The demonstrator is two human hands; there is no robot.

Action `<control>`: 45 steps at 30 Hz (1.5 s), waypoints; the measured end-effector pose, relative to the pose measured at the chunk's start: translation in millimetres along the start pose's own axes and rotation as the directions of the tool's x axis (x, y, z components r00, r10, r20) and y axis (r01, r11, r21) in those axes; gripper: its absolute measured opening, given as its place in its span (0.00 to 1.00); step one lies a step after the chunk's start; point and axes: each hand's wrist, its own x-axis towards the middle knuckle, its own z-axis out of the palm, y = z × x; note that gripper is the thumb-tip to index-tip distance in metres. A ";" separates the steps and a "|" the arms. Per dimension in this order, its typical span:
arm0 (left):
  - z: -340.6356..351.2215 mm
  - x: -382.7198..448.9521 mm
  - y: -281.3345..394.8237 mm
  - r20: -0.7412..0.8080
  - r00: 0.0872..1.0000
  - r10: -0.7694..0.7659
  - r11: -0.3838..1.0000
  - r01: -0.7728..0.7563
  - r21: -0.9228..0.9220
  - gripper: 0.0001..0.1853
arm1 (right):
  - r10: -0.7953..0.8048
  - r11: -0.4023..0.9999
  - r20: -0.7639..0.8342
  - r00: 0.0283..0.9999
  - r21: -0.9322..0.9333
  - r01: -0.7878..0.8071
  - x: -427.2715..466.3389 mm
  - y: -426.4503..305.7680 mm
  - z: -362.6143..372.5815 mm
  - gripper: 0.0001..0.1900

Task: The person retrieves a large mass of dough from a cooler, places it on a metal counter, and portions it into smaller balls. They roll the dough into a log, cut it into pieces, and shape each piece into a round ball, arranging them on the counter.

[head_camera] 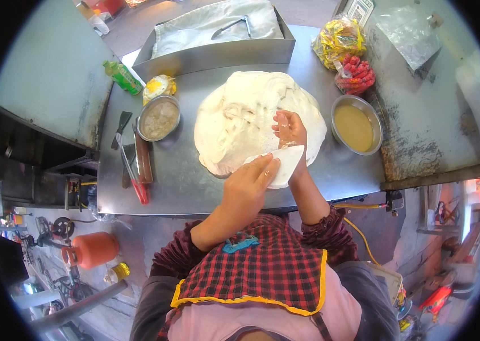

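Note:
A large mound of pale, soft dough (240, 115) lies on the steel tabletop (180, 179). My left hand (248, 179) grips a white, flat dough scraper (287, 166) at the near right part of the mound. The scraper's upper edge touches my right hand (291, 128) near the base of the palm. My right hand is held over the dough, palm turned inward, fingers loosely curled and apart, with nothing in them. Bits of dough cling to both hands. Where the scraper's left corner meets the dough is partly hidden by my left fingers.
At left stand a metal bowl of cloudy contents (159, 118), a green bottle (123, 77), red-handled tongs (140, 192) and a cleaver-like tool (143, 157). A bowl of yellowish liquid (353, 128) and bagged packets (340, 42) are at right. A cloth-covered metal tray (214, 58) spans the back.

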 end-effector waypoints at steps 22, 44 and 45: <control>-3.1 7.4 -8.2 0.129 0.991 0.044 0.999 -0.041 -0.030 0.18 | -0.192 0.770 0.045 0.980 -0.612 0.179 8.7 16.0 -22.6 0.19; 27.3 6.3 4.4 0.067 0.970 -0.232 0.967 0.238 -0.090 0.18 | -0.623 0.460 -0.177 0.762 -0.870 0.174 6.0 1.0 -25.6 0.35; 29.7 6.7 0.4 0.073 0.969 -0.236 0.967 0.242 -0.083 0.18 | -0.616 0.454 -0.169 0.770 -0.875 0.171 7.6 5.2 -27.8 0.35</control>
